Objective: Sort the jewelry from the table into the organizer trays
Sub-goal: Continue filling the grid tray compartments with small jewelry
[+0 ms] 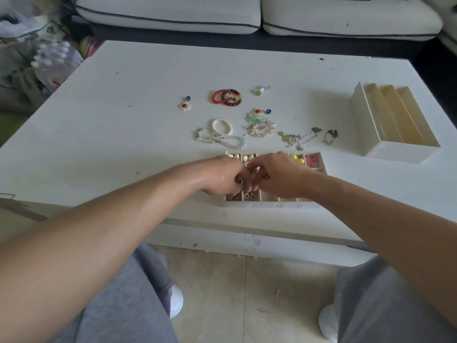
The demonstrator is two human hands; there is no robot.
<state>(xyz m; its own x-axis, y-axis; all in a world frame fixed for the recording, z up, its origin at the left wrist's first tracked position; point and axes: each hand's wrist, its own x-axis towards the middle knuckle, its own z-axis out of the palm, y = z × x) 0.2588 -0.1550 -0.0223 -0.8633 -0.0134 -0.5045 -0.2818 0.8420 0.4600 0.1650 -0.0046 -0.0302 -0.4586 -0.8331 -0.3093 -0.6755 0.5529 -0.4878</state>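
The person's two grips meet over the middle of the divided organizer tray, which sits at the near edge of the white bench. The left grip and the right grip both have their fingers curled inward, with the fingertips close together above the central compartments. Something small may be pinched between them, but the fingers hide it, so it cannot be told whether either grip holds a piece.

Some compartments of this tray are already filled. Cream heart-shaped pieces lie in the far row, with yellow beads and a pink piece to their right. Small triangular pieces lie in the near row.

Unsorted jewelry lies on the bench beyond the tray:
- red bead bracelets at the far side
- a flower earring to their left
- a green and white piece to their right
- a second flower earring nearer the tray
- a pearl bracelet overlapping a clear bead bracelet
- a pale crystal bracelet beside those
- a tangle of thin chains
- a dark chain just to the right of the tangle

A stepped tray stands well apart at the right of the bench. A pale sofa lies behind it.
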